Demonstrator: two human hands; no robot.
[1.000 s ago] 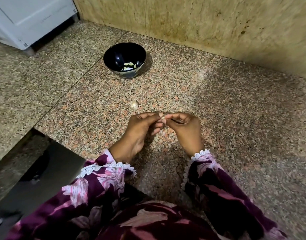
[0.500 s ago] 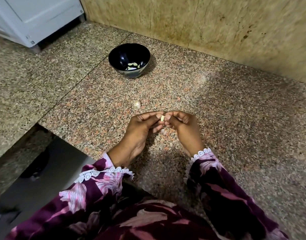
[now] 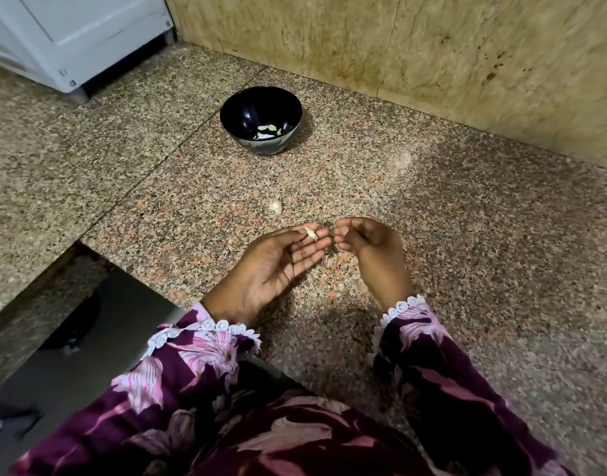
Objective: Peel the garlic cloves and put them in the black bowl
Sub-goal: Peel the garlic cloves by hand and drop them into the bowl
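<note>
The black bowl (image 3: 261,120) stands on the granite counter toward the back wall, with several peeled cloves lying in its bottom. My left hand (image 3: 278,266) is turned palm up, its thumb pinching a small pale garlic clove (image 3: 311,233) against the fingertips. My right hand (image 3: 372,250) hovers just right of it with fingers loosely curled; I see nothing in it. An unpeeled clove (image 3: 275,205) lies on the counter between my hands and the bowl.
Bits of garlic skin (image 3: 326,260) lie on the counter (image 3: 467,235) under my fingertips. A white appliance (image 3: 72,36) stands at the back left. The tiled wall (image 3: 432,56) rises behind the bowl. The counter edge drops off at the left, beside my left sleeve.
My hands have come apart: the right let go of the clove and drew slightly right, and the left turned palm up with the clove. The view shifted, so the bowl sits lower in frame.
</note>
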